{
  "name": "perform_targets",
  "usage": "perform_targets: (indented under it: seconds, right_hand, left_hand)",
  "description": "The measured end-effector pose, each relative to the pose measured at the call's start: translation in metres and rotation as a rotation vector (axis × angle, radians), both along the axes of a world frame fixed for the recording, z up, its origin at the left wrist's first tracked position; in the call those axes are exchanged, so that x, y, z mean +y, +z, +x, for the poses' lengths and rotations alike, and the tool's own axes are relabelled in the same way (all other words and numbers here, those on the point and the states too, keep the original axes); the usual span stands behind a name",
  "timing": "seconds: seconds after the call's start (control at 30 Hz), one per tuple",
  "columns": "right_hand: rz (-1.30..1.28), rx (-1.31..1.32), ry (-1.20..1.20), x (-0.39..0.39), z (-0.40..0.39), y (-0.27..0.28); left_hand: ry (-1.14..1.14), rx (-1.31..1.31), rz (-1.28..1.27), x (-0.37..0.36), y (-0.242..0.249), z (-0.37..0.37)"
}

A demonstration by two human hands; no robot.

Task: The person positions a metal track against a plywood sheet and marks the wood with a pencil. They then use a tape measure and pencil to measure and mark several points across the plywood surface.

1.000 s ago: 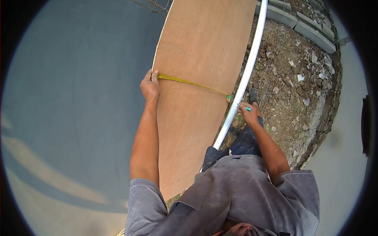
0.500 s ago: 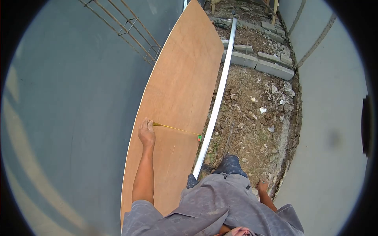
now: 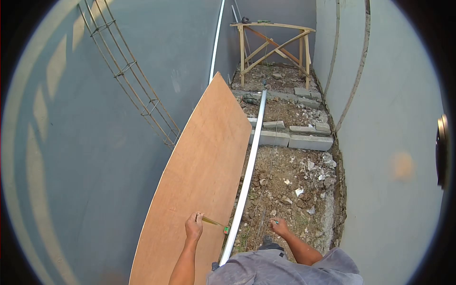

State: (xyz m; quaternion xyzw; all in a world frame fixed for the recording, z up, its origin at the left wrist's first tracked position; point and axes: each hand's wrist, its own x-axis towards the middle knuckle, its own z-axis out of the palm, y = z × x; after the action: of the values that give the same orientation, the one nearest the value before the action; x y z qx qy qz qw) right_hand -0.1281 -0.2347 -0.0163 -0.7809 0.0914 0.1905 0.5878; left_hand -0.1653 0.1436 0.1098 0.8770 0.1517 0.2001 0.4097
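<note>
My left hand [image 3: 193,226] is closed on the end of a tape measure's yellow blade [image 3: 213,221], over the face of a large plywood sheet [image 3: 197,166]. The blade runs right to the green and orange tape measure case [image 3: 226,230], which sits at the sheet's right edge. Over the soil, my right hand [image 3: 280,226] is closed on a small thin object with a teal tip [image 3: 276,222]; its kind is too small to make out.
Along the sheet's right side runs a long white metal bar [image 3: 248,175]. Concrete blocks [image 3: 311,142] cross the rubble-strewn ground [image 3: 289,190]. Beyond stands a wooden trestle [image 3: 273,47]. A rebar cage [image 3: 126,69] leans at the grey left wall [image 3: 95,180]; a pale wall [image 3: 389,118] rises on the right.
The view has tilted up, bringing in the trestle. My left hand has come nearer the tape case, and less blade shows. My right hand has risen from beside my body to the front.
</note>
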Motion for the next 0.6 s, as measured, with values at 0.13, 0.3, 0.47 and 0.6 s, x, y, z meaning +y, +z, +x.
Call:
perform_targets:
  seconds: [0.13, 0.3, 0.47, 0.6]
  right_hand:
    - [-0.098, -0.11, 0.193, 0.018, 0.027, -0.01]
    - [0.036, -0.02, 0.229, 0.018, 0.032, 0.0]
    - [0.178, 0.091, 0.097, -0.008, 0.013, -0.043]
    - [0.027, 0.029, 0.1, -0.041, -0.007, -0.057]
  left_hand:
    - [0.044, -0.031, 0.037, -0.02, 0.029, 0.015]
    - [0.129, -0.035, -0.156, -0.023, 0.063, 0.039]
    - [0.204, -0.077, -0.133, -0.019, 0.101, 0.057]
    - [0.087, -0.08, -0.098, -0.044, 0.147, 0.053]
